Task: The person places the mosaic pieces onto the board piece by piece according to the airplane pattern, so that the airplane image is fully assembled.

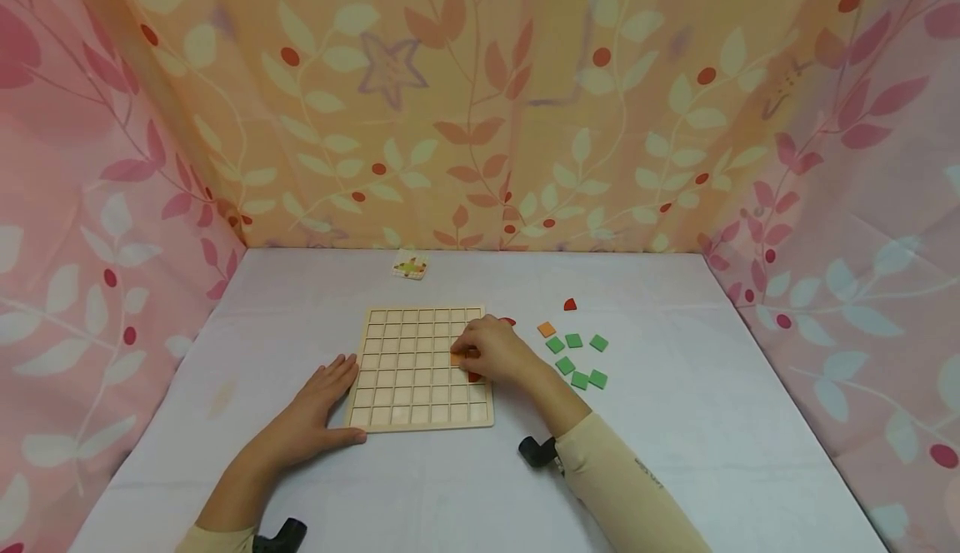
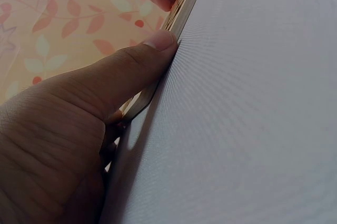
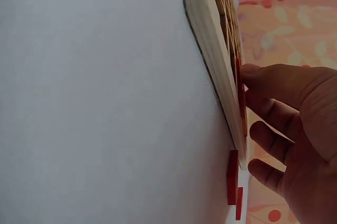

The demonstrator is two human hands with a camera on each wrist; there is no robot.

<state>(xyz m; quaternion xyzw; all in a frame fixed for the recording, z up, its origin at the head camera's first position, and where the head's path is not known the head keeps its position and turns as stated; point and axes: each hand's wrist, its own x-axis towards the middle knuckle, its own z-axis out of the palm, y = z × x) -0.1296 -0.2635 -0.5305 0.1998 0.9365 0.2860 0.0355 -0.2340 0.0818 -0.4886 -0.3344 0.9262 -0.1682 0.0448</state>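
Note:
A light wooden grid board [image 1: 401, 376] lies flat on the white-covered table. My left hand [image 1: 311, 411] rests against its left side, fingers extended, with the thumb [image 2: 158, 40] along the near edge in the left wrist view. Over the board's right part, my right hand [image 1: 495, 353] pinches an orange square tile [image 1: 456, 359] at the grid; whether the tile is fully seated in a cell is hidden by the fingers. Just below those fingertips, a red tile [image 1: 473, 377] sits on the board, partly covered by the hand.
Right of the board lie several green square tiles [image 1: 573, 341], an orange tile [image 1: 547, 330] and a red piece with a curved side [image 1: 570, 305]. Another red piece [image 1: 507, 321] is partly behind the right hand. A small patterned card [image 1: 410, 266] lies behind the board. Patterned cloth [image 1: 465, 120] encloses the table.

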